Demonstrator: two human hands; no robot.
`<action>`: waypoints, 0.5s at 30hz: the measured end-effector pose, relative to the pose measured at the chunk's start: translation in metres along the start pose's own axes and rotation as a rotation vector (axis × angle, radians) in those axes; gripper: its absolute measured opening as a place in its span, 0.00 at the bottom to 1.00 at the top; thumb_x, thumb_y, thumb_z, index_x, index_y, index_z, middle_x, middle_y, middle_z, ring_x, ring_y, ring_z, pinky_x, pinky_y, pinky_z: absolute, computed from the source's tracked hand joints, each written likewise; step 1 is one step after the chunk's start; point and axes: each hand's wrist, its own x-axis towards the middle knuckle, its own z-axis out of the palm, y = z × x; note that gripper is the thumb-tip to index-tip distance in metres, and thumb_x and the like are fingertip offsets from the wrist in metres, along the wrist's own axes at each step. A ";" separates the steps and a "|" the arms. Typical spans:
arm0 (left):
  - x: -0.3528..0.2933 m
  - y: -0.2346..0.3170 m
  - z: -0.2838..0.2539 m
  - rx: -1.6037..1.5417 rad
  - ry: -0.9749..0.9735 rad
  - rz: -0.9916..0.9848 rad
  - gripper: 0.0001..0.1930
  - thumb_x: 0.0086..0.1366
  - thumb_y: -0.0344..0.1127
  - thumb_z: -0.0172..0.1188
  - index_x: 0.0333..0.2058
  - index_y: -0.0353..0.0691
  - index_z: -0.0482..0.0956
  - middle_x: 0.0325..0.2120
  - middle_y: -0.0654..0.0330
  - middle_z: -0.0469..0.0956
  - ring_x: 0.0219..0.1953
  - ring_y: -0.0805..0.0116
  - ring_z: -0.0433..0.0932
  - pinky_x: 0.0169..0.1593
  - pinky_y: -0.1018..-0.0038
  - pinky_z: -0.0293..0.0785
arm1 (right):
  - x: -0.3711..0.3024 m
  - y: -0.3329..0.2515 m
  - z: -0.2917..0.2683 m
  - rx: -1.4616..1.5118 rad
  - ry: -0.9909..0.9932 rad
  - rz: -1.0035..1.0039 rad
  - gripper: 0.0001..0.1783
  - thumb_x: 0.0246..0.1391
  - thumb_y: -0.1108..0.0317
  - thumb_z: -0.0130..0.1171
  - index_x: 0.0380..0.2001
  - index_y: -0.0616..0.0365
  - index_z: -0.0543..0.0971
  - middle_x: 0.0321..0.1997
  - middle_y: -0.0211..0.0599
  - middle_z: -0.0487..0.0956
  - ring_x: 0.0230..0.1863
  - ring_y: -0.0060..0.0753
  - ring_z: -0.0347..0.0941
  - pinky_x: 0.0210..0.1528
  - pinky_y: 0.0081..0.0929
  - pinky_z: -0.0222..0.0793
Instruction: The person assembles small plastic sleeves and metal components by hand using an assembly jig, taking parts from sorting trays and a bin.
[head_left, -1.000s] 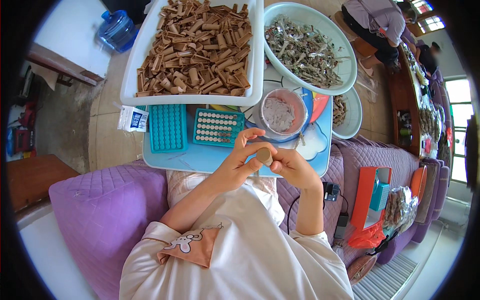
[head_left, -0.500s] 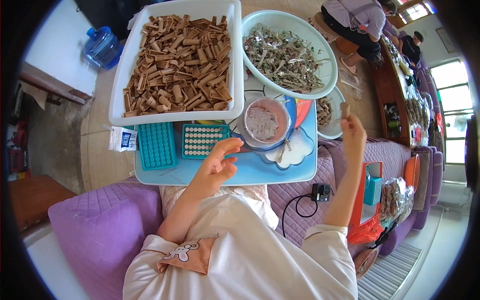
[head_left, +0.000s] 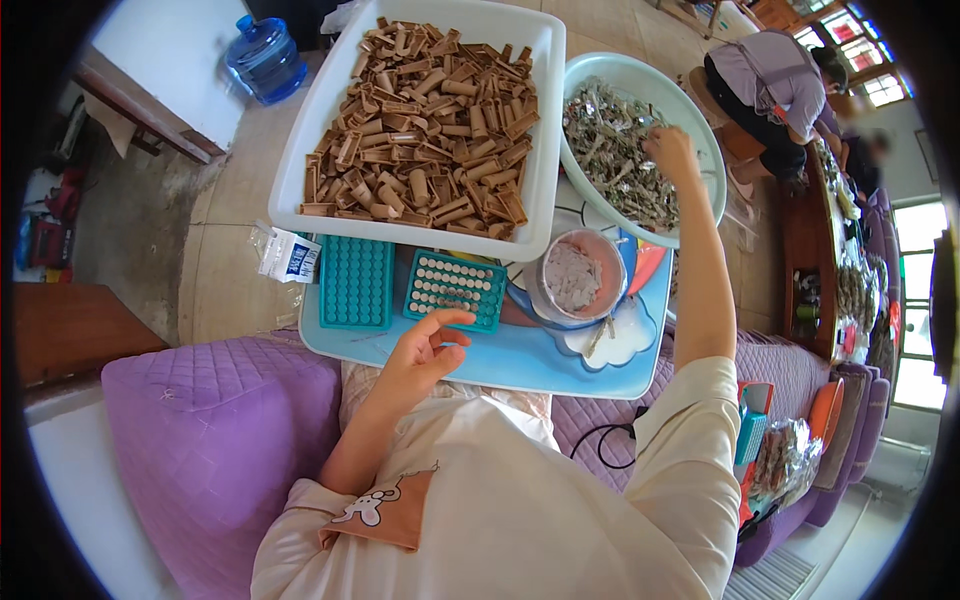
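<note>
My right hand (head_left: 671, 153) reaches into a pale green bowl (head_left: 711, 130) at the far right of the small table. Its fingers are bent down, closed, onto a heap of small tangled parts in clear wrapping (head_left: 612, 150). What the fingertips hold, if anything, is hidden. My left hand (head_left: 425, 352) hovers at the table's near edge, fingers loosely curved and apart, with nothing in it. Just beyond its fingertips lies a teal rack (head_left: 484, 322) with rows of white round pieces. Beside it is a second teal rack (head_left: 356, 284), its round slots without white pieces.
A large white tub (head_left: 549, 130) heaped with brown half-tube pieces (head_left: 430, 130) stands behind the racks. A pinkish tub (head_left: 600, 240) of white flakes sits right of them. A white packet (head_left: 288, 256) lies left. A blue water jug (head_left: 266, 62) and another person (head_left: 765, 80) are farther off.
My right hand has moved from over the smaller bowl, where it held a brown piece, up and left into the pale green bowl. That piece no longer shows. My left hand stays open.
</note>
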 end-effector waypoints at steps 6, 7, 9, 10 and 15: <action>-0.015 -0.011 -0.021 -0.052 0.224 -0.015 0.14 0.54 0.28 0.52 0.41 0.38 0.68 0.39 0.65 0.68 0.36 0.78 0.66 0.40 0.82 0.63 | 0.021 -0.013 -0.011 0.256 0.151 0.229 0.12 0.44 0.62 0.52 0.32 0.55 0.75 0.31 0.42 0.75 0.34 0.39 0.71 0.36 0.30 0.66; -0.016 -0.013 -0.024 -0.081 0.291 -0.043 0.13 0.54 0.28 0.51 0.40 0.38 0.68 0.38 0.65 0.68 0.36 0.78 0.66 0.40 0.82 0.63 | 0.025 -0.019 -0.027 0.313 0.246 0.308 0.10 0.46 0.63 0.52 0.31 0.57 0.75 0.30 0.41 0.75 0.33 0.34 0.72 0.36 0.27 0.66; -0.011 -0.015 -0.025 -0.053 0.291 -0.056 0.12 0.55 0.27 0.49 0.40 0.39 0.68 0.39 0.65 0.68 0.36 0.77 0.66 0.40 0.81 0.63 | 0.033 0.017 -0.041 0.814 0.476 0.191 0.09 0.49 0.67 0.50 0.31 0.60 0.75 0.28 0.34 0.76 0.31 0.22 0.71 0.34 0.20 0.64; -0.012 -0.015 -0.027 -0.022 0.326 -0.062 0.12 0.56 0.27 0.46 0.40 0.41 0.68 0.39 0.65 0.68 0.37 0.77 0.66 0.40 0.80 0.62 | 0.039 0.009 -0.054 1.005 0.512 0.210 0.09 0.49 0.68 0.50 0.32 0.61 0.74 0.29 0.32 0.76 0.32 0.20 0.70 0.35 0.18 0.63; -0.004 -0.007 -0.022 -0.076 0.284 -0.033 0.11 0.55 0.27 0.49 0.39 0.39 0.69 0.38 0.65 0.69 0.36 0.78 0.66 0.40 0.81 0.62 | 0.040 -0.030 -0.158 1.205 0.675 0.236 0.10 0.50 0.69 0.49 0.34 0.62 0.73 0.31 0.30 0.75 0.34 0.18 0.67 0.37 0.14 0.61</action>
